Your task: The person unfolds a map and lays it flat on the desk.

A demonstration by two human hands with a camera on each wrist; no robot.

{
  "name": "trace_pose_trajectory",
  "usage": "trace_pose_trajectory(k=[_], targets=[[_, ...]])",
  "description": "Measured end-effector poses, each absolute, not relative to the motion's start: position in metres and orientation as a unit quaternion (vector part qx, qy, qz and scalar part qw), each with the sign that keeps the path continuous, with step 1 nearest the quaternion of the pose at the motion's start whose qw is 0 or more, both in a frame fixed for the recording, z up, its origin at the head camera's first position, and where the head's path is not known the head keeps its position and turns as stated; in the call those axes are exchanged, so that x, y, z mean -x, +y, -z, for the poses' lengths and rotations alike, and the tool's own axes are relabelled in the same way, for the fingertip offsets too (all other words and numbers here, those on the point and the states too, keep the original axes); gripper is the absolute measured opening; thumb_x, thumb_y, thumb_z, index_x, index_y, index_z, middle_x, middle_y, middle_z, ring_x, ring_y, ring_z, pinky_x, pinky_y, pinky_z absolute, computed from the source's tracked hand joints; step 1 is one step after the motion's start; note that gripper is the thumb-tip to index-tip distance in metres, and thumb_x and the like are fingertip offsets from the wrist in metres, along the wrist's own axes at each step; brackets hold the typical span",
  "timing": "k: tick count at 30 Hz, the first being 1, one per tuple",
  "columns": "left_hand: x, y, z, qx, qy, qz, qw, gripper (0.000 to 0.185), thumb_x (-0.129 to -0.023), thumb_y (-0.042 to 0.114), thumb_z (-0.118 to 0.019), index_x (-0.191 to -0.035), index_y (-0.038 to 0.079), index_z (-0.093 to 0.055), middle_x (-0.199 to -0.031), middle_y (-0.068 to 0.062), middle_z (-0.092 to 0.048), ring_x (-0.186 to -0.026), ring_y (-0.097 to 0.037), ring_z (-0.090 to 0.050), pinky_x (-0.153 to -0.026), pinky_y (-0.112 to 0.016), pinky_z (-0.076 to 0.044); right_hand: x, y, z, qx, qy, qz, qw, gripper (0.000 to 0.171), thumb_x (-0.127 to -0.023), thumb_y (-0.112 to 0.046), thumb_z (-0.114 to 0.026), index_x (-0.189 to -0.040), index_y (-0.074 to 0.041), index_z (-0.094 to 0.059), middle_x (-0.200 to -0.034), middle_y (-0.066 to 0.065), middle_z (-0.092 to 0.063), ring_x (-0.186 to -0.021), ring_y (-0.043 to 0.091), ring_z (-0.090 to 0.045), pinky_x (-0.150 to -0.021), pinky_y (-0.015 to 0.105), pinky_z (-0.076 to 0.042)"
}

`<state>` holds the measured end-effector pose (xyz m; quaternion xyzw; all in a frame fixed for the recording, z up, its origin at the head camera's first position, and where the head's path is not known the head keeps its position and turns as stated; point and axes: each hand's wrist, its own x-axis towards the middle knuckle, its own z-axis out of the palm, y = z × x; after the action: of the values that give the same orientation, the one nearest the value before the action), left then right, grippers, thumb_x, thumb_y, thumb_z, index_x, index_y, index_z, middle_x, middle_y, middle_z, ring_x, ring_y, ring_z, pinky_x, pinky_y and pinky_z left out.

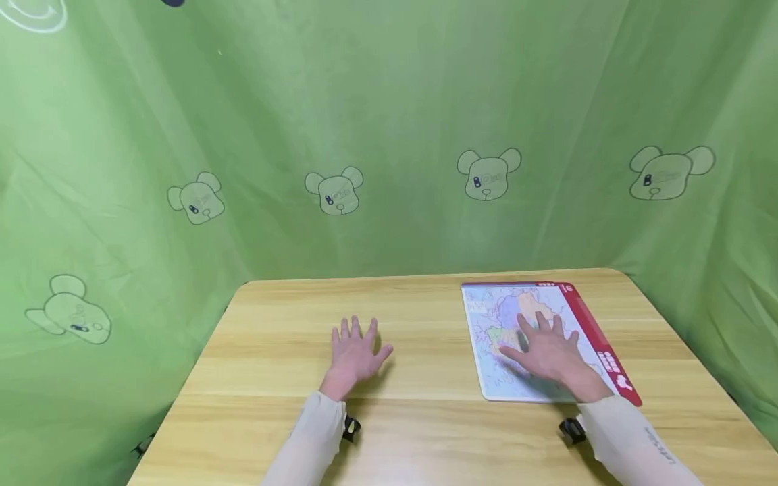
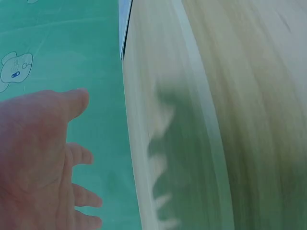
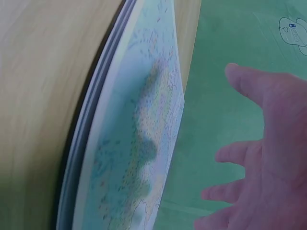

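A flat map puzzle board point(image 1: 535, 317) with a red right-hand border lies on the right part of the wooden table point(image 1: 425, 432). My right hand point(image 1: 543, 351) hovers just over it with fingers spread and straight, holding nothing. In the right wrist view the right hand point(image 3: 268, 158) is off the map board point(image 3: 139, 143), casting a shadow on it. My left hand point(image 1: 355, 354) is spread above the bare table near the middle. The left wrist view shows the left hand point(image 2: 43, 158) with straight fingers and its shadow on the wood point(image 2: 192, 143).
A green cloth with bear-head prints point(image 1: 334, 192) hangs behind and on both sides of the table. The table's rounded far edge point(image 1: 425, 278) meets the cloth. Black wrist camera mounts point(image 1: 571, 430) sit on both sleeves.
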<state>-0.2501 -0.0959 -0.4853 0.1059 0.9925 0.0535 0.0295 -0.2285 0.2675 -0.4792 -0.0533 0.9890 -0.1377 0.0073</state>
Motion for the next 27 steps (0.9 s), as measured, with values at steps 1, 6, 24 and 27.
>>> trace_pose_trajectory(k=[1,6,24,27], targets=[[0.25,-0.095,0.486,-0.109,0.992,-0.052,0.029,0.073,-0.094,0.062,-0.031,-0.151,0.017,-0.025,-0.151,-0.027,-0.016,-0.137,-0.047,-0.013,-0.111,-0.058,-0.01,0.228,0.268,0.48,0.057,0.989,0.138,0.004,0.094,-0.084,-0.068,-0.049,-0.145,0.002,-0.032,-0.143,0.04,-0.019,-0.126,0.067,-0.007,-0.089,0.082,-0.006],[0.249,-0.089,0.488,-0.119,0.991,-0.05,0.029,0.072,-0.095,0.061,-0.032,-0.151,0.017,-0.025,-0.151,-0.027,-0.017,-0.137,-0.048,-0.014,-0.111,-0.057,-0.012,0.228,0.275,0.484,0.063,0.988,0.14,0.004,0.092,-0.085,-0.066,-0.05,-0.145,0.002,-0.032,-0.144,0.039,-0.019,-0.126,0.066,-0.007,-0.09,0.081,-0.004],[0.248,-0.057,0.492,-0.161,0.985,-0.056,0.039,0.072,-0.094,0.062,-0.034,-0.151,0.019,-0.025,-0.152,-0.024,-0.017,-0.139,-0.045,-0.011,-0.112,-0.055,-0.009,0.224,0.299,0.491,0.066,0.99,0.123,0.014,0.094,-0.083,-0.067,-0.052,-0.144,0.002,-0.033,-0.142,0.041,-0.022,-0.125,0.066,-0.012,-0.089,0.082,-0.006],[0.247,-0.051,0.492,-0.172,0.983,-0.048,0.04,0.072,-0.094,0.062,-0.033,-0.151,0.02,-0.025,-0.153,-0.024,-0.017,-0.139,-0.045,-0.011,-0.112,-0.055,-0.009,0.223,0.302,0.49,0.066,0.991,0.117,0.017,0.093,-0.084,-0.067,-0.052,-0.144,0.002,-0.033,-0.142,0.04,-0.021,-0.125,0.065,-0.012,-0.089,0.082,-0.005]])
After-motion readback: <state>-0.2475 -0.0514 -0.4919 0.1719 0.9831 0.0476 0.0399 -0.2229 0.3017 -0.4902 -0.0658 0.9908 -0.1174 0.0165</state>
